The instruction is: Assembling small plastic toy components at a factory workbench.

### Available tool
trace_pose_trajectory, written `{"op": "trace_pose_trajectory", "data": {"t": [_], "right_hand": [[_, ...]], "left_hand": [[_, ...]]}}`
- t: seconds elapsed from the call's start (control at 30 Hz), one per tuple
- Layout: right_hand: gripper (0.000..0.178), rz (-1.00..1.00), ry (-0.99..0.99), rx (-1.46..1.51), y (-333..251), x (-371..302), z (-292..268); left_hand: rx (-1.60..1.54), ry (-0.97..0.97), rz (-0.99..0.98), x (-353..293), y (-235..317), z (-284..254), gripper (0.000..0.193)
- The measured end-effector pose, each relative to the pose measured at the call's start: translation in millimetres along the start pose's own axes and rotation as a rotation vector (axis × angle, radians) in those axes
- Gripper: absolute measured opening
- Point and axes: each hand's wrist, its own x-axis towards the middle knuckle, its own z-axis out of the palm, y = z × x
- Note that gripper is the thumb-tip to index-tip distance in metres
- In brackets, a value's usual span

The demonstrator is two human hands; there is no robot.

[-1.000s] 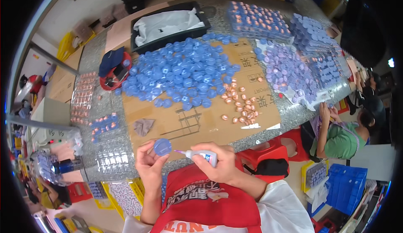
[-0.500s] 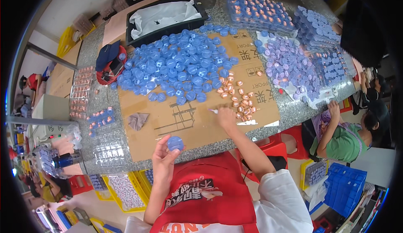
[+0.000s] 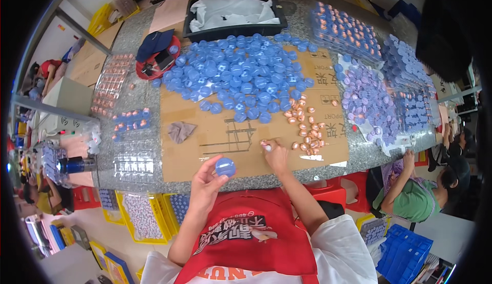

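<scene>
My left hand [image 3: 206, 185] pinches a translucent blue ball-like round piece [image 3: 225, 167] between thumb and fingers, above the near edge of the cardboard. Low over the cardboard, my right hand [image 3: 277, 158] is closed on a small white and pinkish piece [image 3: 266, 146] at its fingertips; its kind is too small to make out. Just right of that hand lie several small orange-and-white round pieces [image 3: 307, 135]. Beyond both hands spreads a big heap of blue round pieces [image 3: 236, 74]. A crumpled grey-brown cloth [image 3: 181, 131] rests to the left on the cardboard.
A black tray [image 3: 233, 31] lined with white sheeting stands at the back. Purple pieces [image 3: 366, 99] are heaped at the right, near stacked filled trays [image 3: 346, 30]. Clear plastic trays [image 3: 133, 158] and a red bowl [image 3: 158, 64] lie left. A person in green [image 3: 414, 192] sits at the right.
The whole view has shifted, with the table now farther right in the picture. My right hand has turned, and the thin white tip it showed now appears as a small white and pinkish piece.
</scene>
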Motion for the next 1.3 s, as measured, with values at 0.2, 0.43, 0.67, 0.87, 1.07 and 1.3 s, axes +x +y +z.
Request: {"op": "trace_pose_trajectory", "data": {"t": [0.2, 0.43, 0.67, 0.87, 1.07, 1.3], "right_hand": [[0.011, 0.119, -0.212, 0.594, -132, 21, -75], [0.017, -0.418, -0.284, 0.452, -194, -3, -99], [0.022, -0.608, -0.183, 0.162, -213, -15, -84], [0.02, -0.476, -0.27, 0.366, -199, -22, -62], [0.033, -0.021, -0.238, 0.668, -203, -30, -79], [0.06, 0.257, -0.341, 0.716, -198, -36, -112]], "left_hand": [[0.241, -0.006, 0.074, 2, 10, -11, 0.048], [0.41, -0.137, 0.179, -1, 36, -13, 0.048], [0.951, -0.113, 0.313, -7, 65, -24, 0.043], [0.458, -0.194, -0.087, 0, 54, -49, 0.046], [-0.44, -0.225, -0.534, 14, 46, -56, 0.038], [-0.487, -0.232, -0.414, 1, 24, -1, 0.037]]}}
